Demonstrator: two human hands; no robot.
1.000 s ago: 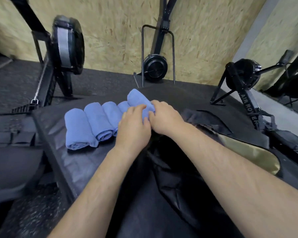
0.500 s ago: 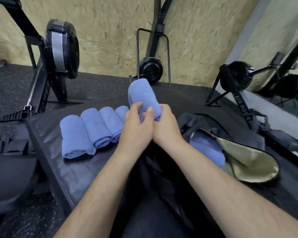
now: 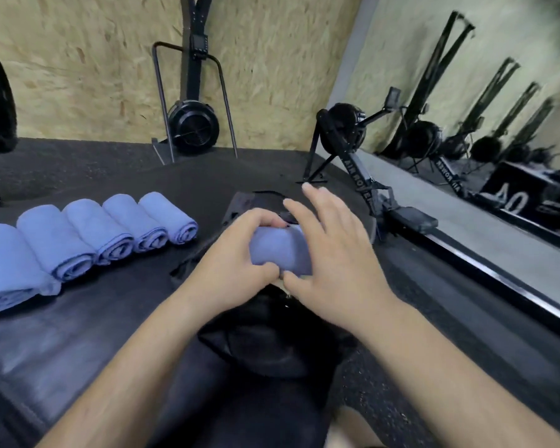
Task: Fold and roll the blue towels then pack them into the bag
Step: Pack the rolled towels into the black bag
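A rolled blue towel [image 3: 280,252] sits over the mouth of the black bag [image 3: 265,347] in front of me. My left hand [image 3: 236,266] grips that roll from its left side, fingers over the top and thumb underneath. Straight fingers of my right hand [image 3: 330,263] lie against the roll's right side. Several more rolled blue towels [image 3: 88,237] lie side by side in a row on the black padded surface [image 3: 88,318] to the left.
Black rowing machines stand around: one upright against the chipboard wall [image 3: 191,124], one on the floor at right [image 3: 362,163]. A wall mirror [image 3: 498,176] runs along the right, above the black rubber floor.
The roll that both hands held raised above the row has come down and right onto the bag's mouth. My right hand has spread its fingers. The view has swung right.
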